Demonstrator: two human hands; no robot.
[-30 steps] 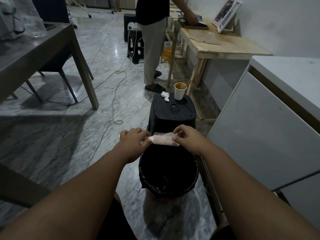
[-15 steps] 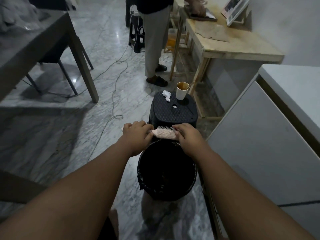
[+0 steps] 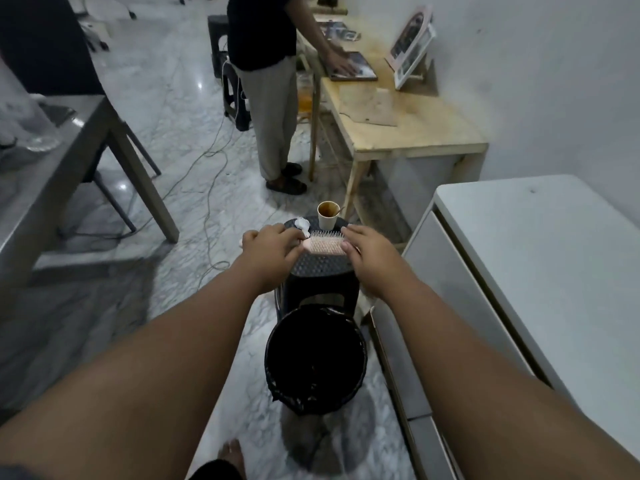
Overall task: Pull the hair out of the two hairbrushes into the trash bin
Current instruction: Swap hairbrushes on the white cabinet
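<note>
At my far left stands a grey table (image 3: 69, 174), and thin cables (image 3: 207, 188) trail over the marble floor beside it. Further back, another person (image 3: 266, 98) stands with a hand on a dark book on the wooden table (image 3: 415, 133).

My left hand (image 3: 268, 249) is curled round the handle of the pink hairbrush (image 3: 325, 244), and the handle's tip pokes out past my knuckles. The brush lies crosswise between my two hands with its bristles pointing up and away from me. It sits over the top of the black stool (image 3: 322, 268); I cannot tell whether it touches the seat. Just beyond it on the stool are a crumpled white tissue (image 3: 302, 224) and a paper cup (image 3: 327, 213) with brown dregs and a stirrer.

The trash bin (image 3: 315, 358), lined with a black bag, stands on the floor nearer to me, right against the stool's legs and below my forearms, so the brush is past it rather than above it.

My right hand (image 3: 367, 252) holds the brush's far end, thumb against the tip and fingers laid over it. At my right is a white cabinet (image 3: 536, 254).
</note>
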